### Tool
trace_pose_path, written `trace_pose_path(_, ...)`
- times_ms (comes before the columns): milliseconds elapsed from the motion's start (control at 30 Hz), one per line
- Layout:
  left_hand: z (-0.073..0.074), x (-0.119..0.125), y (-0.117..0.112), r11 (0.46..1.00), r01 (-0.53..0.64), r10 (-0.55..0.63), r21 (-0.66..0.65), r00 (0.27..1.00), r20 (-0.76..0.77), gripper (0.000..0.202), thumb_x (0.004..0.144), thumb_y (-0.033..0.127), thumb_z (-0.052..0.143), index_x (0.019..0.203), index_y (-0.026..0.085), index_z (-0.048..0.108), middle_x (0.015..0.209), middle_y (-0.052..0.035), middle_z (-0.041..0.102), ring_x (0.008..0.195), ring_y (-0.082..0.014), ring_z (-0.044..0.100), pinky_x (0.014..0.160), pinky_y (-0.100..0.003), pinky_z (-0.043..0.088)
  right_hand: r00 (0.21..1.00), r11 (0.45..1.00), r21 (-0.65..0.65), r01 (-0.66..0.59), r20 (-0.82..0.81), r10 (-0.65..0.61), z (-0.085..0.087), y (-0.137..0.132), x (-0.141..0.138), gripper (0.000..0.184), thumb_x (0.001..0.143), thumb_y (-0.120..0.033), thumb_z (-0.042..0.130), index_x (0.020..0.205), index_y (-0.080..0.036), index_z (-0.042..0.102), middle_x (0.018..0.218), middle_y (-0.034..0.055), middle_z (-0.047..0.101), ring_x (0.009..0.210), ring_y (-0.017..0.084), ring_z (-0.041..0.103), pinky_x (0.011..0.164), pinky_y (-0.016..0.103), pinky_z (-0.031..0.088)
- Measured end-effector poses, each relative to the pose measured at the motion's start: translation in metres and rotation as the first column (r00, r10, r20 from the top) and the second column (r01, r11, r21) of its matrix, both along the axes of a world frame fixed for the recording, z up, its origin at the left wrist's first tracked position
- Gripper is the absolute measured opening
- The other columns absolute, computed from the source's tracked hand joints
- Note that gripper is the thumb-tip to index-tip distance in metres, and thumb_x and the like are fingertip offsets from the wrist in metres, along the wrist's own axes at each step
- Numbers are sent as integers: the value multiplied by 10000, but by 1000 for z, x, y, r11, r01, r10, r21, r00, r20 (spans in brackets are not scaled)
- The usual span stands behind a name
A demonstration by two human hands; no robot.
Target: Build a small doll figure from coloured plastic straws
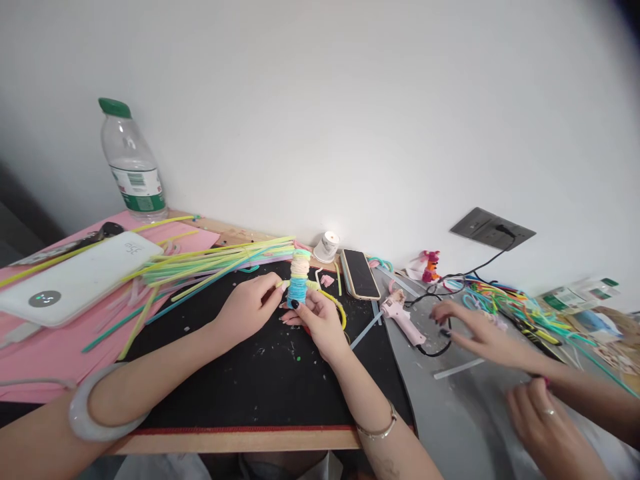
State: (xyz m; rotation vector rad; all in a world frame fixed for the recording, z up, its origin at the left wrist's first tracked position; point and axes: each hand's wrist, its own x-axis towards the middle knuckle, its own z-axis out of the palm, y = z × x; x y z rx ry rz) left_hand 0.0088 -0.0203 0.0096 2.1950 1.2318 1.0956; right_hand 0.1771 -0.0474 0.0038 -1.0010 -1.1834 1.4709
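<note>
A small upright coil figure point(299, 279), wound from blue, yellow and pale strips, stands on the black mat point(260, 373). My left hand point(249, 305) pinches its left side with closed fingers. My right hand point(320, 320) holds its base from the right, fingers curled round it, and a yellow pipe cleaner point(336, 308) curves beside that hand. A bundle of long green, yellow and blue pipe cleaners point(210, 265) lies just behind my left hand.
Another person's two hands point(475, 333) point(545, 427) work at the right near a pink glue gun point(400, 317) and its black cord. A phone point(360, 273), a white cup point(327, 247), a water bottle point(131, 163), a white power bank point(75, 277) and pink paper point(45, 353) surround the mat.
</note>
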Motion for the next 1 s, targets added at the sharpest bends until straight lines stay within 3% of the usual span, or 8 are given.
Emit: trace_pose_path(1000, 0, 0, -3, 999, -9, 7, 38, 997, 76, 219, 927, 230, 403, 756, 172, 528, 626, 19, 520, 545, -107, 451, 547, -231, 344, 999, 999, 19, -33, -12, 33, 0, 0, 1, 305, 768, -360, 694, 978, -146, 639, 812, 36, 673, 646, 120, 666, 634, 227, 542)
